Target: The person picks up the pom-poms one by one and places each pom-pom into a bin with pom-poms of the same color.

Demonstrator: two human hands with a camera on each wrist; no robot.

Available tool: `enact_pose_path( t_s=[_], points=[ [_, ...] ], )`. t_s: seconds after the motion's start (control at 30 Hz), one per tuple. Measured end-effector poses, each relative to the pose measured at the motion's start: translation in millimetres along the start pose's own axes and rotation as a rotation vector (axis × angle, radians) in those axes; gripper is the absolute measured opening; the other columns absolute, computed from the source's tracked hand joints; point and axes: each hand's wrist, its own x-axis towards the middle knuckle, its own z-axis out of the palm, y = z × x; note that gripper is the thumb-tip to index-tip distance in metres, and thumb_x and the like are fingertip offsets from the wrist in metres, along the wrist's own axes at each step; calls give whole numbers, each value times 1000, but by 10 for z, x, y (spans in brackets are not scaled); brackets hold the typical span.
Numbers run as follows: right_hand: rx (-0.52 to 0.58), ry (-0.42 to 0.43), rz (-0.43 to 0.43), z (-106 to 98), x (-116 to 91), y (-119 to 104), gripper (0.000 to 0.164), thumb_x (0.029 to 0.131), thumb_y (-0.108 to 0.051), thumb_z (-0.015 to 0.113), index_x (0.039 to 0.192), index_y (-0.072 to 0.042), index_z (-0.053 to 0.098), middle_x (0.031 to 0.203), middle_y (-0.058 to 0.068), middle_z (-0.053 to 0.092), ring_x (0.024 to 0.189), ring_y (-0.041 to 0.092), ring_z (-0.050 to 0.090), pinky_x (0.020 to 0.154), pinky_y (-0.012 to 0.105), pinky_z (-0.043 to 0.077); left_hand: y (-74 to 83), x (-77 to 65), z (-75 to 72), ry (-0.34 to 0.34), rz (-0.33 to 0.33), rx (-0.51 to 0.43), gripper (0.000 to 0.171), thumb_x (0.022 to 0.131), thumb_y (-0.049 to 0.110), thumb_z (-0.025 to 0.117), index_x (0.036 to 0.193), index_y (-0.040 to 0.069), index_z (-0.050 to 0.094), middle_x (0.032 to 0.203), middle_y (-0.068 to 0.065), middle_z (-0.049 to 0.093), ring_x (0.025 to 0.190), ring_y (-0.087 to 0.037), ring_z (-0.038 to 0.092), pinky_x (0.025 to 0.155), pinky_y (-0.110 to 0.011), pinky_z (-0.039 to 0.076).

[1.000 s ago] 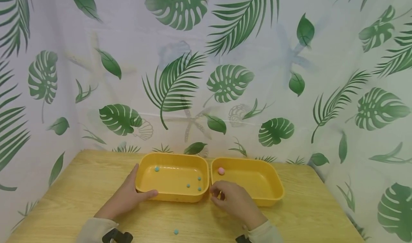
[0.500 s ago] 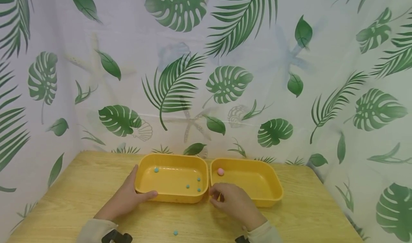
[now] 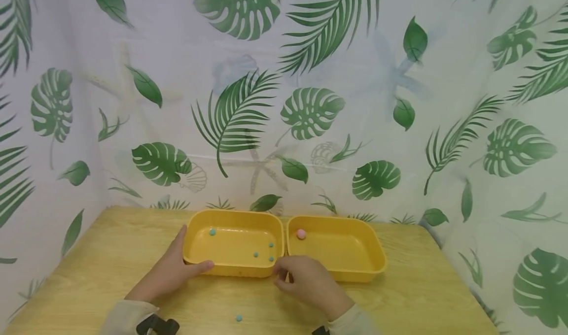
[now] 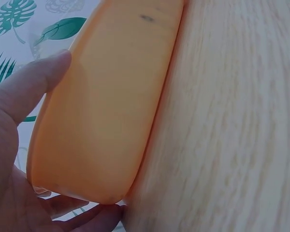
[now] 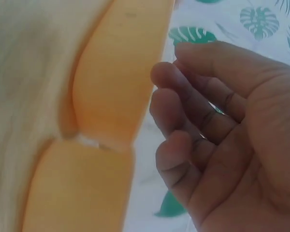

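Note:
In the head view, the left yellow plastic tray point(image 3: 230, 270) holds several small turquoise balls, one of them a turquoise ball point(image 3: 212, 232) near its back left corner. My left hand point(image 3: 175, 268) grips this tray's left end, thumb over the front rim; in the left wrist view the fingers wrap the tray's end. My right hand point(image 3: 306, 281) hovers in front of the gap between the trays, fingers loosely curled. Nothing shows between them in the right wrist view. The right yellow tray point(image 3: 368, 276) holds a pink ball point(image 3: 301, 234) near its back left corner.
One loose turquoise ball point(image 3: 238, 318) lies on the wooden table point(image 3: 204, 305) near the front. A leaf-printed curtain point(image 3: 266, 128) rises behind the trays and along both sides.
My right hand has shifted left, from the front of the right tray to the gap between the two trays. My left hand stays on the left tray. The head view has moved slightly.

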Motion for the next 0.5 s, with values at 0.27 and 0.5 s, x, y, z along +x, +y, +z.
enact_pose_path(
  t_s=[0.27, 0.5],
  points=[
    [-37, -132, -26, 200, 92, -234, 9, 92, -18, 78, 101, -16, 75, 82, -18, 66, 70, -4, 56, 66, 15, 49, -1, 32, 10, 4, -6, -5, 132, 87, 60, 77, 163, 3, -14, 169, -31, -2, 154, -53, 7, 120, -68, 13],
    [-90, -248, -40, 403, 178, -454, 9, 90, -16, 74, 95, -22, 76, 81, -20, 64, 67, -4, 52, 64, 14, 47, -29, 21, 4, 15, 6, -10, 131, 87, 58, 78, 163, 1, -12, 168, -32, 0, 153, -53, 9, 121, -67, 15]
  ],
)
